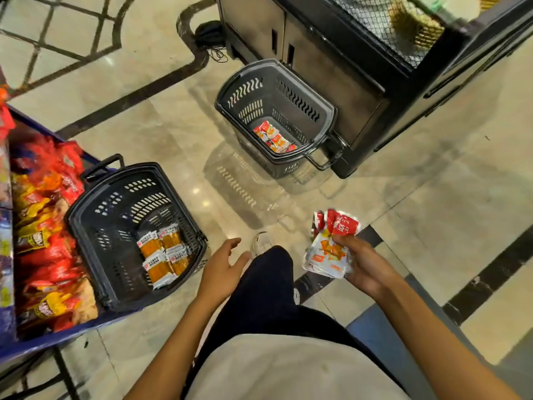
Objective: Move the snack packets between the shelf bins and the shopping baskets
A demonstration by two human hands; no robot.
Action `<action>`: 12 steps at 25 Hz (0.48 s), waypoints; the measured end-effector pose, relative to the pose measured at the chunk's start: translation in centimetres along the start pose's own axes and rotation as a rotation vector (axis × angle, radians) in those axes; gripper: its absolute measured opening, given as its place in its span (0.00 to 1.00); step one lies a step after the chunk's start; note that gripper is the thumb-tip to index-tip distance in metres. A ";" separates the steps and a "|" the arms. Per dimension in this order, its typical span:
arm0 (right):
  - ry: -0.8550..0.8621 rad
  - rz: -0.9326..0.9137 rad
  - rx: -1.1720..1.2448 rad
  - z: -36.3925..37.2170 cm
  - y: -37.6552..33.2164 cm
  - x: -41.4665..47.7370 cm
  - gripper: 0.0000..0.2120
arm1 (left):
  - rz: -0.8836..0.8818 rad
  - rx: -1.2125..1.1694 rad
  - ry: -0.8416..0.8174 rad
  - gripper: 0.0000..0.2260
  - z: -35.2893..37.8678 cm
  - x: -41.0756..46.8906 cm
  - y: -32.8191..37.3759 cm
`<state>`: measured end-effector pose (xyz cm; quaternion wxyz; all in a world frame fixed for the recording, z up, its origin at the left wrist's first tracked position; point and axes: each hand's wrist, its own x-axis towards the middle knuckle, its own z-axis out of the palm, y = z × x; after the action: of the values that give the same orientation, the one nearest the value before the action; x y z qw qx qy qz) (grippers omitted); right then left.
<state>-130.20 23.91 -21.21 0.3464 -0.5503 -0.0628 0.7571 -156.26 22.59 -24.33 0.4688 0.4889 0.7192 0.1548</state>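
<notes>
Packets (pixel 331 249) bunched tight in your right hand (pixel 366 264) at four o'clock, left hand (pixel 225 264) slack and empty, and with just a handful in the far basket (pixel 297 102) at twelve and the near basket (pixel 112 226) at nine, plenty looks left to move

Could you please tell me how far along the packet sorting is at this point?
Looks done: orange packets lie in the near basket, red-and-white packets in the far basket. In hand: the right hand grips a bunch of matching packets; the left hand is open, empty. Left: placing that bunch, and probably more, since the shelf bin is heaped with packets.
</notes>
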 end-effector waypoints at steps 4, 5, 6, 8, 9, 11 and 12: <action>-0.018 0.044 -0.057 2.2 -7.0 5.9 0.10 | -0.041 -0.024 0.047 0.18 0.1 5.7 3.1; -0.017 0.061 -0.071 2.8 -8.9 7.7 0.08 | -0.043 -0.032 0.051 0.18 0.1 7.7 4.3; -0.010 0.075 -0.095 3.4 -10.8 9.5 0.08 | -0.042 -0.048 0.051 0.18 0.1 9.9 5.8; 0.008 0.101 -0.150 4.4 -14.5 12.7 0.07 | -0.046 -0.058 0.058 0.17 -0.3 14.4 9.0; 0.016 0.113 -0.161 4.8 -16.3 13.9 0.07 | -0.048 -0.055 0.061 0.17 -0.6 16.8 10.7; 0.014 0.106 -0.147 5.3 -19.1 15.7 0.08 | -0.022 -0.040 0.050 0.17 -1.3 20.5 13.8; 0.004 0.092 -0.142 5.5 -20.7 16.8 0.11 | -0.006 -0.035 0.052 0.17 -1.7 22.7 15.7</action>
<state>-128.22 51.08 -22.50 0.2716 -0.5773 -0.0900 0.7648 -150.76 49.68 -24.69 0.4591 0.4742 0.7297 0.1787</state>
